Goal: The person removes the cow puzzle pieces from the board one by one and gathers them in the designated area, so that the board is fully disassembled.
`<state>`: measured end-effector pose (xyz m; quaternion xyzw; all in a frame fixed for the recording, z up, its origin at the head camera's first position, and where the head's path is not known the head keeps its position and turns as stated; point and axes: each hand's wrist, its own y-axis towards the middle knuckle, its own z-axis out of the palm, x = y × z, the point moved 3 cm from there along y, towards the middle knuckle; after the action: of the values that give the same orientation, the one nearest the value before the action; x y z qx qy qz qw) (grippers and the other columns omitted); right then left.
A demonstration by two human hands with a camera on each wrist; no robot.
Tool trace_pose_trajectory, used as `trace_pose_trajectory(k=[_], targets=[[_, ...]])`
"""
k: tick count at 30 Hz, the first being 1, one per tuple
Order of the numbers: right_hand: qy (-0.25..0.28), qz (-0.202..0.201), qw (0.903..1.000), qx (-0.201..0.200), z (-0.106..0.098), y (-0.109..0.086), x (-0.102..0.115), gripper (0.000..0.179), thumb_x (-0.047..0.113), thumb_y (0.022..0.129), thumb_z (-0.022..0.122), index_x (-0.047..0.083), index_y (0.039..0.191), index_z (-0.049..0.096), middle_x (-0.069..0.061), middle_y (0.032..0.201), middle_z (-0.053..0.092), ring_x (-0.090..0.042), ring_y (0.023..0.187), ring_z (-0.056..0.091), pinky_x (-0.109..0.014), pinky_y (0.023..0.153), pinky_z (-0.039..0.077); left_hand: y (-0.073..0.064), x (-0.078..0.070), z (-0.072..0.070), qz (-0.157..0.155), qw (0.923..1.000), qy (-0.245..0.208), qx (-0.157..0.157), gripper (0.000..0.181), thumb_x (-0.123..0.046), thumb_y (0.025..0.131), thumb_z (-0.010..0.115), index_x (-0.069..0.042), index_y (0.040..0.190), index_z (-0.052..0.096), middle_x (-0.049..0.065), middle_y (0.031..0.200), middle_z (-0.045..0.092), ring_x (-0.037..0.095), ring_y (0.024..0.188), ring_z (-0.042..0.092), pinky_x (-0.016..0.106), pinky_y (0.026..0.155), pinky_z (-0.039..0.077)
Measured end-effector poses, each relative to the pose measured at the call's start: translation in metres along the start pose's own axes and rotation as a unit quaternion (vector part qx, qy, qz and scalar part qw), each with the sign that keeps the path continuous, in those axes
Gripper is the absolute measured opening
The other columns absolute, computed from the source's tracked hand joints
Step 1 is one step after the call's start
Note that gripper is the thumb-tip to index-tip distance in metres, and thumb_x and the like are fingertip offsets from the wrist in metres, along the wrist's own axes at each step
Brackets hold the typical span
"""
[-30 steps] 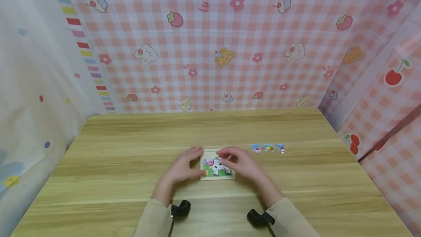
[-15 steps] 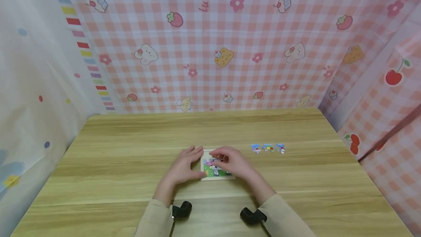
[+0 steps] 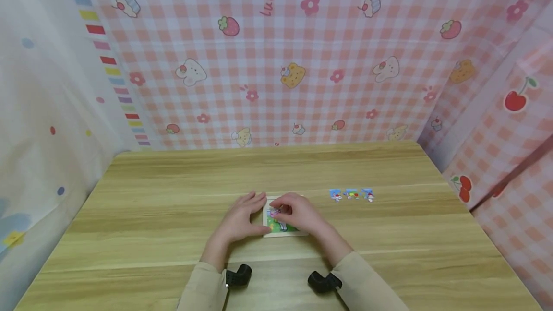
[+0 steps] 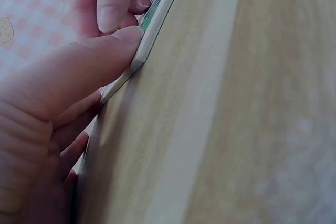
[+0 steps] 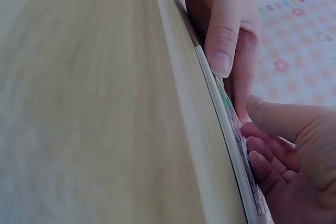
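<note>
A small jigsaw puzzle in a pale wooden frame [image 3: 282, 235] lies flat on the table, with a cow and green grass on its lower part. My left hand [image 3: 239, 217] holds the frame's left side, thumb [image 4: 113, 45] over the near corner and fingers along the edge. Over the puzzle reaches my right hand [image 3: 301, 214], its bent fingers [image 5: 262, 156] low at the picture and its thumb apart from them. Nothing shows between that thumb and the fingertips. The right hand hides the picture's right side and much of its top.
Three loose jigsaw pieces, a left one [image 3: 335, 195], a middle one [image 3: 352, 194] and a right one [image 3: 368, 195], lie in a row beyond the puzzle's right side. Patterned cloth [image 3: 259, 104] rises behind the wooden table [image 3: 173, 172].
My right hand has moved left across the puzzle, from the cow's back toward its head. The left hand, frame and loose pieces have stayed in place.
</note>
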<state>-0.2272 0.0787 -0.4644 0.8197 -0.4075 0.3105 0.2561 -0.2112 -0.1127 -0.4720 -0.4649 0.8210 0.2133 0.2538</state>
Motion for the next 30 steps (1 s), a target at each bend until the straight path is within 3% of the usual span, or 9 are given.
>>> trace_pose_trajectory(k=[18, 30], targets=[[-0.070, -0.005, 0.9975, 0.010, 0.0069, 0.0021, 0.0043, 0.027, 0.012, 0.086, 0.078, 0.009, 0.112, 0.073, -0.005, 0.106, 0.064, -0.015, 0.087, 0.055, -0.031, 0.075, 0.048, 0.0000, -0.0054, -0.0032, -0.007, 0.9999, -0.009, 0.007, 0.081, -0.036, 0.081, 0.082, 0.001, 0.144, 0.048, 0.010, 0.153, 0.042, 0.037, 0.146, 0.023, 0.056, 0.118, 0.012], [-0.074, 0.005, 0.9972, 0.008, 0.0071, 0.0025, 0.0096, 0.026, 0.009, 0.086, 0.077, 0.008, 0.112, 0.073, -0.009, 0.108, 0.065, -0.023, 0.098, 0.058, -0.043, 0.087, 0.049, 0.0005, -0.0031, -0.0014, -0.003, 1.0000, 0.004, 0.007, 0.081, -0.038, 0.081, 0.082, 0.001, 0.144, 0.048, 0.010, 0.153, 0.042, 0.037, 0.146, 0.024, 0.057, 0.118, 0.013]])
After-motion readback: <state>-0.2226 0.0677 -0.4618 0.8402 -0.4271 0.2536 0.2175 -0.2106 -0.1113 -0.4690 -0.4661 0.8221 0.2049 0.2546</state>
